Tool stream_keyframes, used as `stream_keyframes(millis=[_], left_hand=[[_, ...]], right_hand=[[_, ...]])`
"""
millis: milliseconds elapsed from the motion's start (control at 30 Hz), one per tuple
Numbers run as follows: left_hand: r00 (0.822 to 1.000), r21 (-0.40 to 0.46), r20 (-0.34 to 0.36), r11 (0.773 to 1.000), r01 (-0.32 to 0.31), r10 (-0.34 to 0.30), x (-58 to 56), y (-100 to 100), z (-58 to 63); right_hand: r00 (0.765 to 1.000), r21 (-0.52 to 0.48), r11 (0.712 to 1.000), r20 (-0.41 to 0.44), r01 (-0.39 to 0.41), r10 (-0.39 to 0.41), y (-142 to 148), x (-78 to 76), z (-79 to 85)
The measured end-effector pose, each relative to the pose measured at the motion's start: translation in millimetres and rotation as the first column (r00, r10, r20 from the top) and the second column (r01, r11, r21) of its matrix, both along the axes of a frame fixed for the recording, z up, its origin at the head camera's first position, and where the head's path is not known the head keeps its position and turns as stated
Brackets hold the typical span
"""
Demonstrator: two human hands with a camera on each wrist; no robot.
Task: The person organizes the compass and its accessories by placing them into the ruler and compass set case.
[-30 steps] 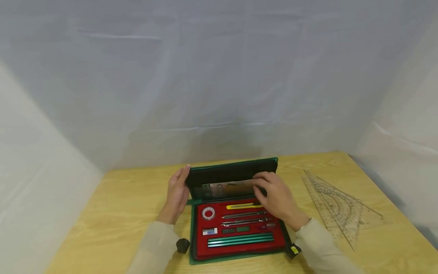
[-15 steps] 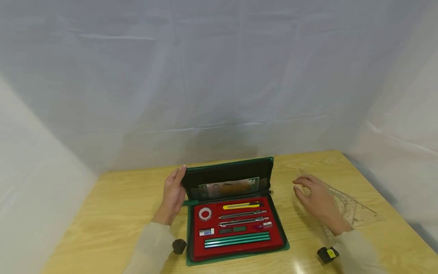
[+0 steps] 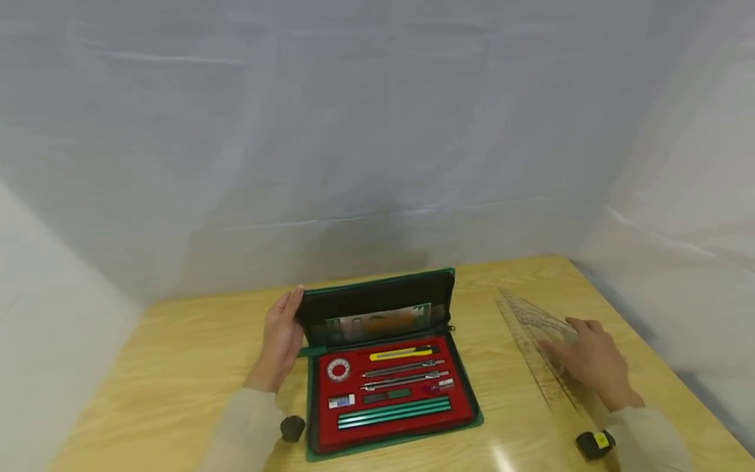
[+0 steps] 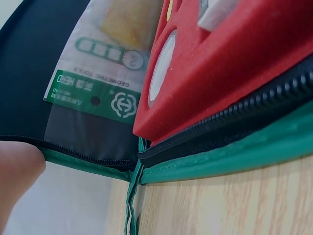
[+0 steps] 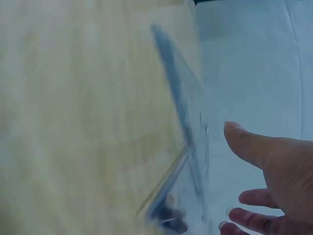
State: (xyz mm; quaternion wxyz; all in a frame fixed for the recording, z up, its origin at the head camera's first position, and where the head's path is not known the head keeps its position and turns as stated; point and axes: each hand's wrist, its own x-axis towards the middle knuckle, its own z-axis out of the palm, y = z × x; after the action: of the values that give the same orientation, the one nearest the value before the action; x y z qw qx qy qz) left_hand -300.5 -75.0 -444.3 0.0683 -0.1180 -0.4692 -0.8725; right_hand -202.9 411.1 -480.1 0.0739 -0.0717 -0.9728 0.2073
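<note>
A green zip case lies with its red insert [image 3: 413,426] flat and its black-lined lid [image 3: 377,294] raised. My left hand [image 3: 278,344] grips the lid's left edge, its thumb [image 4: 19,166] along the zipper in the left wrist view. A printed packet [image 4: 110,88] reading "GEOMETRIC TOOLS" sits against the inside of the lid. At the right, my right hand [image 3: 596,360] is over clear, overlapping set squares [image 3: 525,341], covering part of them. In the right wrist view its fingers are spread beside a blurred set square [image 5: 181,103], holding nothing.
The insert holds a yellow utility knife [image 3: 389,354], two metal compass-like tools [image 3: 407,380], an eraser [image 3: 341,401], a sharpener [image 3: 445,385], green pencils [image 3: 394,413] and a white ring [image 3: 328,371]. White sheeting [image 3: 366,164] walls the wooden table [image 3: 206,341].
My right hand has left the packet in the lid and moved right to the set squares. The left hand keeps its grip on the lid. The head view has shifted slightly.
</note>
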Motion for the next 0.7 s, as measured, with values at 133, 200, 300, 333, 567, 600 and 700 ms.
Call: stream_keyframes(millis=[133, 200, 300, 333, 567, 600, 700], left_hand=[[1.000, 0.025, -0.011, 1.000, 0.013, -0.012, -0.8, -2, -1.1], [1.000, 0.031, -0.013, 0.999, 0.021, -0.021, -1.1, -2, -1.8], [1.000, 0.033, -0.017, 0.999, 0.017, -0.017, 0.0, -3, -2.0], [1.000, 0.033, -0.017, 0.999, 0.015, -0.015, 0.2, -3, -2.1], [1.000, 0.029, -0.008, 1.000, 0.006, -0.006, 2.2, -4, -1.8], [1.000, 0.028, -0.009, 1.000, 0.004, -0.004, 2.4, -4, -1.8], [1.000, 0.030, -0.012, 1.000, 0.008, -0.008, 2.3, -4, -2.2]], right_hand=[[0.999, 0.008, 1.000, 0.049, 0.013, -0.013, 6, 3.9, -1.9], [0.996, 0.014, 1.000, 0.082, 0.022, -0.023, 9, 5.9, -1.8], [0.993, 0.023, 0.999, 0.111, 0.027, -0.030, 12, 7.1, -1.2], [0.992, 0.027, 0.999, 0.119, 0.026, -0.029, 13, 7.5, -1.2], [0.989, 0.003, 1.000, 0.145, -0.002, 0.001, 16, 7.7, -4.6], [0.989, -0.007, 1.000, 0.145, -0.004, 0.005, 17, 7.2, -5.3], [0.987, -0.052, 0.999, 0.159, -0.009, 0.018, 21, 4.8, -7.2]])
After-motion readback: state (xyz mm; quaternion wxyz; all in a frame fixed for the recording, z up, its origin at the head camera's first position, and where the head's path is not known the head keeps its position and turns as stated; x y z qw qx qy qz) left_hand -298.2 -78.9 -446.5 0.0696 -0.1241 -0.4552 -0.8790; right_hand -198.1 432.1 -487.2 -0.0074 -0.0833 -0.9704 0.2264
